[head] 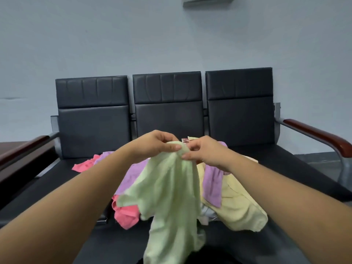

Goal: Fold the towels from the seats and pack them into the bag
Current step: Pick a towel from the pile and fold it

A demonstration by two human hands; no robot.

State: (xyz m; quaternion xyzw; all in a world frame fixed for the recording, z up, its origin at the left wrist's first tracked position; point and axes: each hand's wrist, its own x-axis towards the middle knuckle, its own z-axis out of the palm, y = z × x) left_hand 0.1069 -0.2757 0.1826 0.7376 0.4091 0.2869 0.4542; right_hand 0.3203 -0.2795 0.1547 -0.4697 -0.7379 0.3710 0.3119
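Observation:
A light green towel (171,197) hangs in the air over the middle seat, bunched at its top edge. My left hand (156,144) and my right hand (203,151) both pinch that top edge, close together. Below and behind it a pile of towels lies on the black seats (285,168): a yellow towel (240,204) at the right, a purple towel (213,185) across it, another purple towel (131,176) at the left, and pink towels (125,214) at the front and far left. No bag is in view.
The bench has three black backrests (167,103) against a pale wall. Brown wooden armrests (320,134) stand at both ends, on grey metal frames. The left seat (47,187) and the right seat are bare black cushion.

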